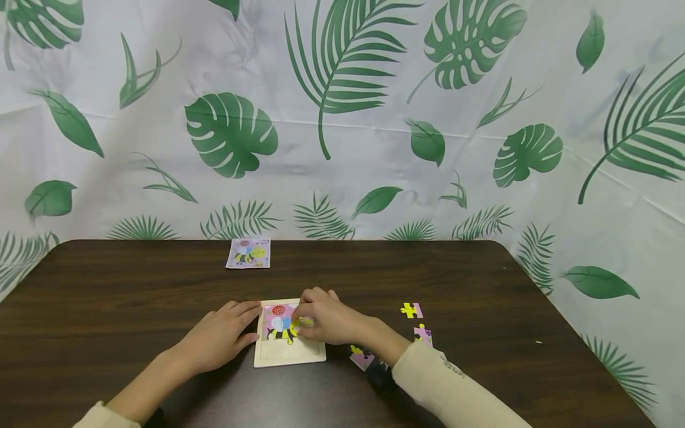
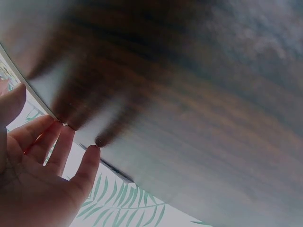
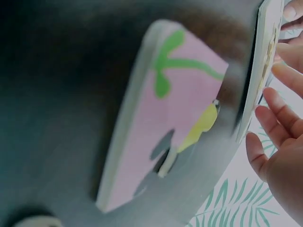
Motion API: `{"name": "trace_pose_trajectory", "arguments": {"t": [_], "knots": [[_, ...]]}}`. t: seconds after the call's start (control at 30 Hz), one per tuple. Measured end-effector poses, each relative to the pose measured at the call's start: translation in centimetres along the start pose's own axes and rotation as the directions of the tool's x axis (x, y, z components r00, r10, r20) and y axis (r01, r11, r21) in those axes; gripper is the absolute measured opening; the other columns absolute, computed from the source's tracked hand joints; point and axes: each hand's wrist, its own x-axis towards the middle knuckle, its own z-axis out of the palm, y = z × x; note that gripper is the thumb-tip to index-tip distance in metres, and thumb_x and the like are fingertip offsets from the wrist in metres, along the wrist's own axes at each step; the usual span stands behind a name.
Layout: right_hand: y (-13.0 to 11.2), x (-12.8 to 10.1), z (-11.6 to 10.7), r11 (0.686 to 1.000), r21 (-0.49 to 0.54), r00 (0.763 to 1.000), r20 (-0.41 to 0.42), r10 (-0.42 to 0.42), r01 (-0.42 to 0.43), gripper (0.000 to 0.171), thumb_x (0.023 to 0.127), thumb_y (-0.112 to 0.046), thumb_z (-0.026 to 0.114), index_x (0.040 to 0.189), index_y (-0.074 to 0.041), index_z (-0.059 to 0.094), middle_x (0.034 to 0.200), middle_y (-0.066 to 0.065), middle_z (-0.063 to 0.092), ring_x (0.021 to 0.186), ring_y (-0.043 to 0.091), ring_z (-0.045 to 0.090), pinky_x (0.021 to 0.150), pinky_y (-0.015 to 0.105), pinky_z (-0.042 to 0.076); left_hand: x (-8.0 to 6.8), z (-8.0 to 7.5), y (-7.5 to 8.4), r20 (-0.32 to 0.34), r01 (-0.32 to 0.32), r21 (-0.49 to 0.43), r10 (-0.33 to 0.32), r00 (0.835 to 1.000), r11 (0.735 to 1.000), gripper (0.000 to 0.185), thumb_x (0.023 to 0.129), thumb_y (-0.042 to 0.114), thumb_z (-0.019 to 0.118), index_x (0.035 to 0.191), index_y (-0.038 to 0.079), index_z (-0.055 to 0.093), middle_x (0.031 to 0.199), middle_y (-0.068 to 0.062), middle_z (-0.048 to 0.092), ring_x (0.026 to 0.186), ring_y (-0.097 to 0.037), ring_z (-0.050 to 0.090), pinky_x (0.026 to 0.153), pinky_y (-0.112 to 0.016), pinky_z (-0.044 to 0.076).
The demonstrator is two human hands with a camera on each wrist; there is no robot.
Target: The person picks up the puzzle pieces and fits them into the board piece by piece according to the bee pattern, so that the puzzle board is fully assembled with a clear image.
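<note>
Head view: dark wood-grain table [image 1: 134,297], rounded far corners, backed on all sides by a white cloth backdrop [image 1: 374,148] printed with green palm and monstera leaves. Puzzle tray [image 1: 283,351], pale wood frame, sits near the table's front edge at centre, partly filled in its upper half. Left hand [image 1: 216,339] lies flat at the tray's 9 o'clock, fingers straight, tips touching the frame. Right hand [image 1: 326,321] covers the tray's 2 o'clock corner, fingers curled down on a yellow puzzle piece [image 1: 305,321] in the tray; can't tell if it's pinched or just pressed. Loose pieces [image 1: 412,310] at the tray's 3 o'clock, a few more under the right wrist. Reference picture card [image 1: 248,253] at 12 o'clock, near the far edge. Right wrist view: blurred pink piece [image 3: 175,123] close to the lens, tray edge beyond.
</note>
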Motion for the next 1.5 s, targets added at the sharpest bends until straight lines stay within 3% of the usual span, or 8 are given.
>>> {"name": "trace_pose_trajectory", "arguments": {"t": [0.33, 0.47, 0.93, 1.23, 1.5], "knots": [[1.5, -1.4, -0.9, 0.990, 0.136, 0.999, -0.021, -0.030, 0.033, 0.020, 0.085, -0.015, 0.065, 0.104, -0.009, 0.068, 0.098, -0.001, 0.059, 0.093, 0.012, 0.051, 0.084, 0.029, 0.038, -0.1, 0.4, 0.2, -0.010, 0.004, 0.015, -0.004, 1.000, 1.000, 0.045, 0.085, 0.025, 0.064, 0.121, -0.001, 0.056, 0.123, -0.014, 0.053, 0.107, -0.031, 0.050, 0.074, -0.051, 0.044], [2.7, -2.3, -1.2, 0.985, 0.170, 0.999, -0.029, -0.029, 0.034, 0.021, 0.085, -0.012, 0.065, 0.105, -0.006, 0.066, 0.098, 0.002, 0.060, 0.092, 0.015, 0.055, 0.082, 0.026, 0.044, -0.1, 0.6, 0.2, -0.012, 0.011, 0.021, -0.011, 1.000, 1.000, 0.045, 0.085, 0.025, 0.064, 0.121, -0.001, 0.056, 0.123, -0.014, 0.054, 0.108, -0.032, 0.050, 0.075, -0.052, 0.044], [8.3, -7.3, -2.8, 0.987, 0.158, 0.994, -0.112, 0.018, 0.000, 0.021, 0.085, -0.013, 0.065, 0.104, -0.004, 0.065, 0.099, 0.003, 0.060, 0.094, 0.020, 0.056, 0.082, 0.038, 0.046, -0.3, 0.8, 0.3, -0.003, 0.015, 0.031, -0.015, 1.000, 0.999, 0.046, 0.086, 0.026, 0.063, 0.122, -0.001, 0.055, 0.125, -0.014, 0.052, 0.109, -0.032, 0.049, 0.077, -0.052, 0.043], [11.7, -11.4, -3.9, 0.976, 0.195, 0.989, -0.097, 0.114, -0.094, 0.022, 0.083, -0.011, 0.066, 0.103, -0.002, 0.064, 0.098, 0.007, 0.060, 0.090, 0.024, 0.057, 0.075, 0.039, 0.048, -0.3, 0.8, 0.3, 0.001, 0.025, 0.032, -0.025, 1.000, 0.999, 0.046, 0.086, 0.026, 0.063, 0.123, -0.001, 0.055, 0.125, -0.014, 0.052, 0.110, -0.032, 0.049, 0.078, -0.053, 0.043], [13.8, -13.9, -4.0, 0.976, 0.146, 0.975, -0.127, 0.180, -0.161, 0.021, 0.080, -0.010, 0.069, 0.099, -0.002, 0.063, 0.094, 0.004, 0.060, 0.086, 0.022, 0.055, 0.074, 0.036, 0.047, -0.3, 0.5, 0.3, 0.002, 0.024, 0.022, -0.024, 1.000, 0.999, 0.046, 0.086, 0.026, 0.063, 0.122, -0.001, 0.055, 0.125, -0.014, 0.052, 0.109, -0.032, 0.049, 0.077, -0.052, 0.043]]}}
